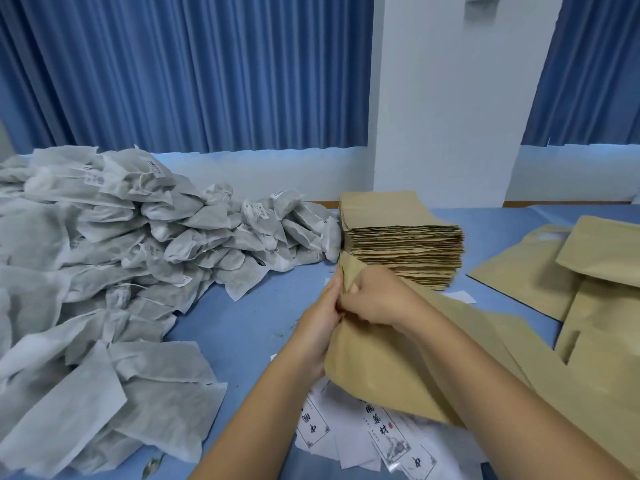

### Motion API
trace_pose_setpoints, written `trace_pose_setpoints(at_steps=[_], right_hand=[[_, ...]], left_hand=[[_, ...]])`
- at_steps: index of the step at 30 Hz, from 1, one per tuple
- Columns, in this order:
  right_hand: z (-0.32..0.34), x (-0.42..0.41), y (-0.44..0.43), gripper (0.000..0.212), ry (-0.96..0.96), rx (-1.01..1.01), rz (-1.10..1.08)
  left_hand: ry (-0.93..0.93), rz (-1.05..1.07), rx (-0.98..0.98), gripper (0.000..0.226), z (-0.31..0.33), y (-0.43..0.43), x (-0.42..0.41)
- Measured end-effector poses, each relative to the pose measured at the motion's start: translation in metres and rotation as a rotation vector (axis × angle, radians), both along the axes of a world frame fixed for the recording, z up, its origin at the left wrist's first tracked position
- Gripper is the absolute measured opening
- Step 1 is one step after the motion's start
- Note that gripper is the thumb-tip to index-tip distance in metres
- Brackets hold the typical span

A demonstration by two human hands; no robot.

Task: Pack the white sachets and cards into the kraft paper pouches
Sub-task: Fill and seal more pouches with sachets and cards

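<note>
In the middle of the bench [242,334], the fingers [333,292] of the left hand [320,327] pinch the top edge of one kraft paper pouch [381,372]. The right hand [379,299] grips the same edge, with its thumb pressed on the paper. Both hands are clamped on the pouch, right next to each other. I think they are trying to pull its mouth open. The hands hide the mouth, so I cannot tell if it is open yet.

The pouch is lifted up off the bench and tilted. Its low end hangs over the white cards [388,434], which lie loose near the person. Just behind the hands sits a stack of flat pouches [401,237]. A big heap of white sachets [121,254] fills the left side, and its end touches that stack. More pouches [606,306] lie at the right.

Some things could go wrong. A hard tug could rip the thin paper at the top. The two sides may stick together, and then no sachet would slide in. The hanging end could also brush the loose cards and push them away.
</note>
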State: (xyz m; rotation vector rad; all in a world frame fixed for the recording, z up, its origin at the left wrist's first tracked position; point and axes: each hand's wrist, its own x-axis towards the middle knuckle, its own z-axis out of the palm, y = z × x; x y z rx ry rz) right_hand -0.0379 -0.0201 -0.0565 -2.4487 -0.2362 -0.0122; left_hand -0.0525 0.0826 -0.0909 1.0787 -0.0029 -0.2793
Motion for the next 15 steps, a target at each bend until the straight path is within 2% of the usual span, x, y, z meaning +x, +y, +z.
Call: trace_pose_setpoints(at_steps=[3,6,15], right_hand=[[-0.028,-0.001,-0.007,0.041,0.132,0.272,-0.038],[-0.048,-0.002,-0.012,0.046,0.219,0.42,-0.036],[-0.058,-0.003,-0.014,0.04,0.072,0.588,0.027]], left_hand=[[0.1,-0.083,0.036,0.036,-0.005,0.001,-0.006],[0.204,-0.134,0.097,0.04,-0.012,0.002,-0.006],[0.294,-0.105,0.037,0.033,-0.008,0.01,-0.003]])
